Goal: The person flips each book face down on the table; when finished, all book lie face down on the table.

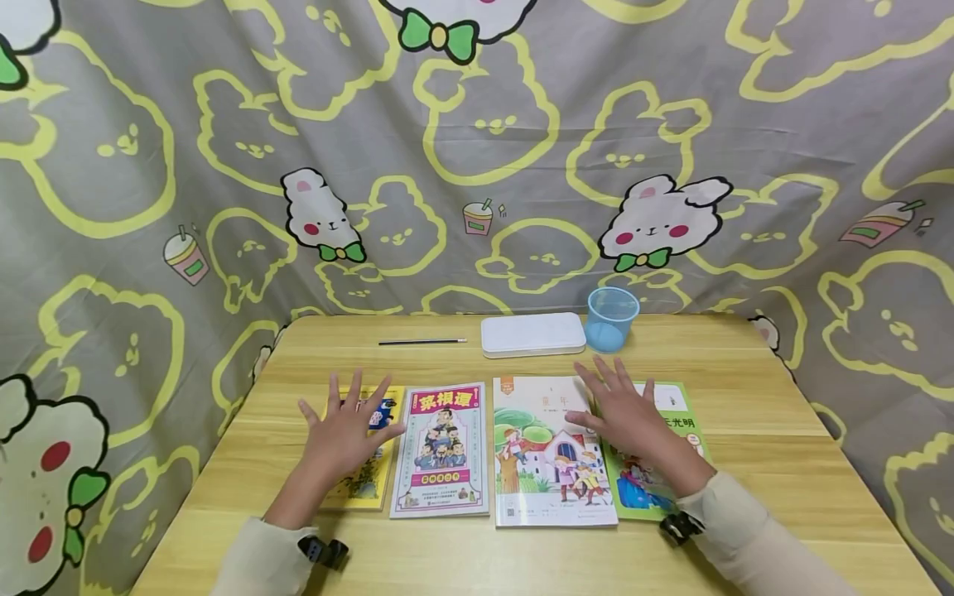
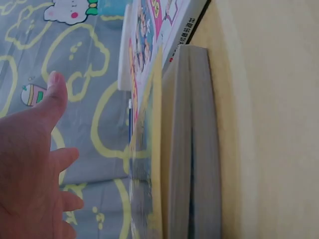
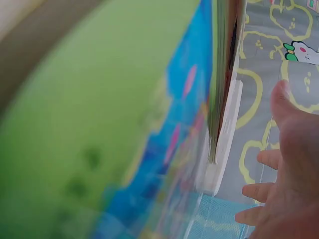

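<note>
In the head view my left hand (image 1: 343, 432) is spread over a yellow-covered book (image 1: 367, 490) and hides much of its cover. The left wrist view shows that hand (image 2: 27, 164) raised apart from the thick yellow book (image 2: 182, 149). Fingers spread, my right hand (image 1: 629, 415) hovers over a green book (image 1: 648, 497) and the right edge of a white illustrated book (image 1: 551, 447). A gap shows between the right hand (image 3: 294, 164) and the green book (image 3: 89, 109) in the right wrist view. Between the hands lies a pink-and-white comic book (image 1: 441, 451).
Behind the books, a pencil (image 1: 421, 342) lies on the wooden table (image 1: 768, 430). Beside it are a white flat case (image 1: 532, 334) and a translucent blue cup (image 1: 613, 321). A patterned grey curtain (image 1: 522, 199) hangs along the table's back and sides.
</note>
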Tool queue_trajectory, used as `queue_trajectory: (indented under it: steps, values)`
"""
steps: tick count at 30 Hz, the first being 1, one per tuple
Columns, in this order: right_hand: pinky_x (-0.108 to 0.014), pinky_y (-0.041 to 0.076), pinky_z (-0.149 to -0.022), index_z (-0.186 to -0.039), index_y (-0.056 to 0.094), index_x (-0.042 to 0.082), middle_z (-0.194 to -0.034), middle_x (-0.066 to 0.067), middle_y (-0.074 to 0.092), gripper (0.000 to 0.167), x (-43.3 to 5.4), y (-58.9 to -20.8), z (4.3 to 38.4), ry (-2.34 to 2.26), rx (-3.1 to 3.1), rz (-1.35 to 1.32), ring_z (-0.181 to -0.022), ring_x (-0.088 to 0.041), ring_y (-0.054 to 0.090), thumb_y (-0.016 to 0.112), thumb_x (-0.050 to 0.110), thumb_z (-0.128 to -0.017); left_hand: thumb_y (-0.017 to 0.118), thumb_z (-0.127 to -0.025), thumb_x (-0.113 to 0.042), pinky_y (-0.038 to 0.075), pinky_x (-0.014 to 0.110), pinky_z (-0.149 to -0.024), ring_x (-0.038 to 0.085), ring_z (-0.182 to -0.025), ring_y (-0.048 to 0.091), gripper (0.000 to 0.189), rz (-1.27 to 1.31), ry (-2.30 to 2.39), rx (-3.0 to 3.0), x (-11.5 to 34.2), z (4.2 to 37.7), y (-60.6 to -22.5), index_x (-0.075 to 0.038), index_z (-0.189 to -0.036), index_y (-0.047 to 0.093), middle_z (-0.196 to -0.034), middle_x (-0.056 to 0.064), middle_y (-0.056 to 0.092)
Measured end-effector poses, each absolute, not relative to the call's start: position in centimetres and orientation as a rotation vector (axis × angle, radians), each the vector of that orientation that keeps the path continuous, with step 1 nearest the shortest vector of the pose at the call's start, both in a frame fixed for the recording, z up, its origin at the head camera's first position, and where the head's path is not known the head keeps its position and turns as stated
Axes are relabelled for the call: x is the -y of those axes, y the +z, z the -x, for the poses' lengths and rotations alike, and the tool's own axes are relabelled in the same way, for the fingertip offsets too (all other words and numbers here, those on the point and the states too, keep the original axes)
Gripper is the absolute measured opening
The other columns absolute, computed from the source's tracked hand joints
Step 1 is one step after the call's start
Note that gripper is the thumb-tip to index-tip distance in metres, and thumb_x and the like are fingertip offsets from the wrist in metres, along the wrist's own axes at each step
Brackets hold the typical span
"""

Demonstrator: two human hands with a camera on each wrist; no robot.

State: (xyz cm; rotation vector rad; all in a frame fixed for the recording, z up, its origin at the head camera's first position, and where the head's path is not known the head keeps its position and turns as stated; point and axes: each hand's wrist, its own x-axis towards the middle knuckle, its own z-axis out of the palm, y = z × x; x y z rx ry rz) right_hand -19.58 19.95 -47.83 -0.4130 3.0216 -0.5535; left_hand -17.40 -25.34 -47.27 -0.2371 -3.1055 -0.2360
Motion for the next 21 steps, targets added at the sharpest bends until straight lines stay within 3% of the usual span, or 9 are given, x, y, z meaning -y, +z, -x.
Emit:
queue_trajectory:
  steps: [7,21]
  values:
    - [-0.088,0.005,-0.108,-0.164,0.03,0.022,-0.171,-0.019,0.019,0.089,-18.8,-47.7,19.8,-0.526,-3.032,0.467,-0.155,-0.05,0.009,0.061,0.066,-0.094,0.054,-0.094,-0.073,-0.016,0.09,-0.1,0.057,-0.152,-0.007,0.086,0.225,-0.265,3.109,25.8,16.6,-47.3,-0.032,-0.165,0.025,-0.171,0.024,0.009]
    - [-0.082,0.011,-0.114,-0.165,0.029,0.021,-0.17,-0.018,0.02,0.09,-15.4,-47.6,20.3,-0.496,-3.011,0.587,-0.156,-0.046,0.013,0.065,0.062,-0.093,0.051,-0.096,-0.072,-0.008,0.093,-0.098,0.061,-0.15,-0.005,0.085,0.173,-0.249,3.154,27.8,14.9,-47.7,-0.027,-0.164,0.03,-0.168,0.029,0.015]
